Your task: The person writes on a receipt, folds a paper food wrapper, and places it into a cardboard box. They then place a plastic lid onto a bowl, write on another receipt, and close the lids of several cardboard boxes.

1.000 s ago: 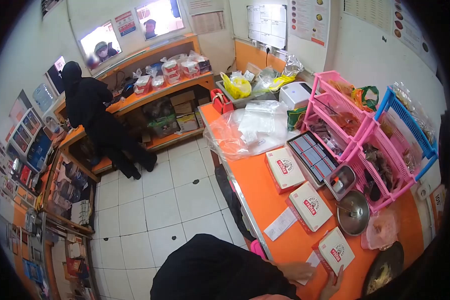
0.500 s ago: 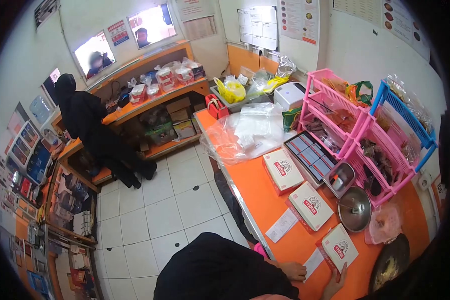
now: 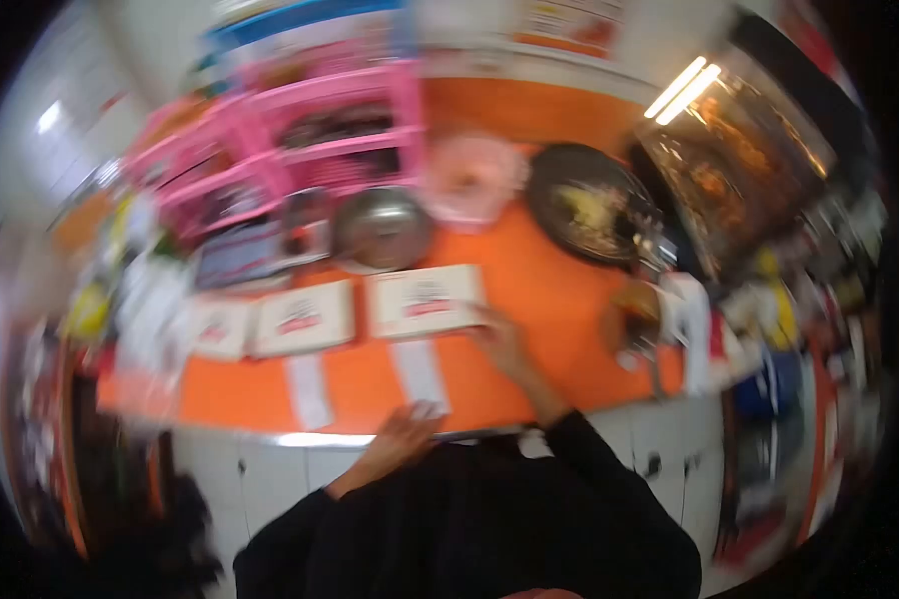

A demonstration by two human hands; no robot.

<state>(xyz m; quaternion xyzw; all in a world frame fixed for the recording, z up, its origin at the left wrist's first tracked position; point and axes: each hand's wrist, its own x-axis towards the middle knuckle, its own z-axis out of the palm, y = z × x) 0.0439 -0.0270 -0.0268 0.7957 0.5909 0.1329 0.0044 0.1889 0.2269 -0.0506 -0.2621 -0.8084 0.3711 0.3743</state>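
Note:
Three white takeaway boxes with red and black print stand in a row on the orange counter. The rightmost takeaway box [image 3: 425,300] has my right hand [image 3: 502,344] at its right edge, the fingers curled against that side. My left hand [image 3: 402,437] lies at the counter's front edge, fingers stretched over the lower end of a paper receipt [image 3: 419,371]. That slip's upper end reaches the rightmost box. Another receipt [image 3: 309,391] lies in front of the middle box [image 3: 304,318]. Farther left is the third box [image 3: 220,328]. Motion blur softens the whole view.
Behind the boxes are a metal bowl [image 3: 383,230], a tablet [image 3: 238,254] and pink basket shelves [image 3: 340,140]. A pink container [image 3: 472,180] and a black stone mortar [image 3: 559,200] stand farther right. A lit glass display case [image 3: 734,150] is at the back right. Plastic bags [image 3: 155,304] lie at left.
My view has swung right, from the room and the other person to square on the counter. Both hands remain close to the same box and receipt.

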